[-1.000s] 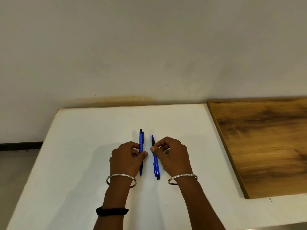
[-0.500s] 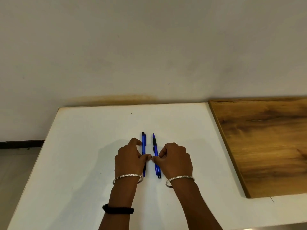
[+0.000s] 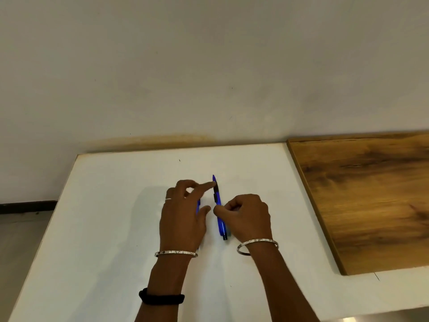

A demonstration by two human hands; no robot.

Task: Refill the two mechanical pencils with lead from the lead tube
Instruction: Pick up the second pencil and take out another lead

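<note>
Two blue mechanical pencils lie lengthwise on the white table (image 3: 104, 205). The right pencil (image 3: 221, 225) has a black grip and points its tip away from me. My right hand (image 3: 247, 217) is curled, its thumb and forefinger pinching that pencil's barrel at mid-length. My left hand (image 3: 183, 219) has its fingers spread, and its forefinger reaches across to touch the right pencil near the tip. The left pencil (image 3: 198, 205) is almost wholly hidden under my left hand; only a blue sliver shows. No lead tube is in view.
A brown wooden board (image 3: 371, 194) lies on the table at the right, its edge close to my right hand. A pale wall (image 3: 209, 66) rises behind the table's far edge. The table's left edge drops to a grey floor (image 3: 18, 240).
My left hand has moved over the left pencil and stretched its forefinger to the right pencil's tip. My right hand has slid slightly back along the right pencil.
</note>
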